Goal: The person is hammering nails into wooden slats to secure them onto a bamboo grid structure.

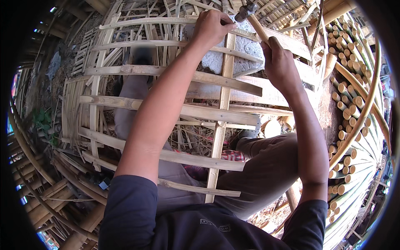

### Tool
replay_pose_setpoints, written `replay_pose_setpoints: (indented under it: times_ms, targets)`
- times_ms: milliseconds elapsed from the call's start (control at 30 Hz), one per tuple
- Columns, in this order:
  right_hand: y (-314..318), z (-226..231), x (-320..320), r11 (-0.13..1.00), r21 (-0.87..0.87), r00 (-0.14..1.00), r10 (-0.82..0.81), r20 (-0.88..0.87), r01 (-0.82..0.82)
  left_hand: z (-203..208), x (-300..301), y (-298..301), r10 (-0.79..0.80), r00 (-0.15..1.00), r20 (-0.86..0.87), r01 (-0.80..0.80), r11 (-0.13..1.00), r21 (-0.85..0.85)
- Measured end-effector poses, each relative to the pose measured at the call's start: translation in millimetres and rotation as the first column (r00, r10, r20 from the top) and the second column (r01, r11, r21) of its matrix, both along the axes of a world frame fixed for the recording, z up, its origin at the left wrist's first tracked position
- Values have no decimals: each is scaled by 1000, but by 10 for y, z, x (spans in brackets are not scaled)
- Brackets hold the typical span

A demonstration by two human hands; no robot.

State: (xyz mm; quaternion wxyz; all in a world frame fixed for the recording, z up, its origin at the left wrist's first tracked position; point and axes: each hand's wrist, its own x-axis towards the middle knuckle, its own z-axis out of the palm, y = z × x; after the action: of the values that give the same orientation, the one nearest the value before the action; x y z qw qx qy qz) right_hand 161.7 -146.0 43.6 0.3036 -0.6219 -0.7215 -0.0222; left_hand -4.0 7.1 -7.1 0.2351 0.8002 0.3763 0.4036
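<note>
A frame of split bamboo slats lies across my lap, joined by two long crossing strips, the right-hand strip with small nail heads showing. At the far end of this frame, my left hand is closed in a pinch near the joint of the farthest slat and the right strip. What its fingertips hold is too small to make out. My right hand grips the wooden handle of a hammer. Its dark metal head is raised just right of my left fingertips, apart from the slat.
Under the far right part of the frame sits a pale stone block. Wooden planks lie beside it. Cut bamboo poles are stacked at the right. Loose bamboo strips cover the ground at the far left, and more poles lie nearer.
</note>
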Motion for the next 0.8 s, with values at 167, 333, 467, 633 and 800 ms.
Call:
replay_pose_setpoints:
  times_ms: [167,333,467,633,800]
  targets:
    - [-47,141,-75,999,-10,996,-40,-78,40,17,-13,-30,23,1000,-13,-23,999,24]
    - [-36,24,3,999,36,999,-2,33,1,-15,24,27,8,1000,14,-8,999,-32]
    - [-41,123,-70,999,40,998,-26,-62,28,22,-6,-32,24,1000,-7,-24,1000,11]
    - [-39,-10,0,1000,-3,1000,-14,-12,14,-35,25,9,34,998,59,-35,999,18]
    - [-65,87,-45,999,-30,999,-43,-19,43,-5,18,-5,17,1000,15,-18,1000,24]
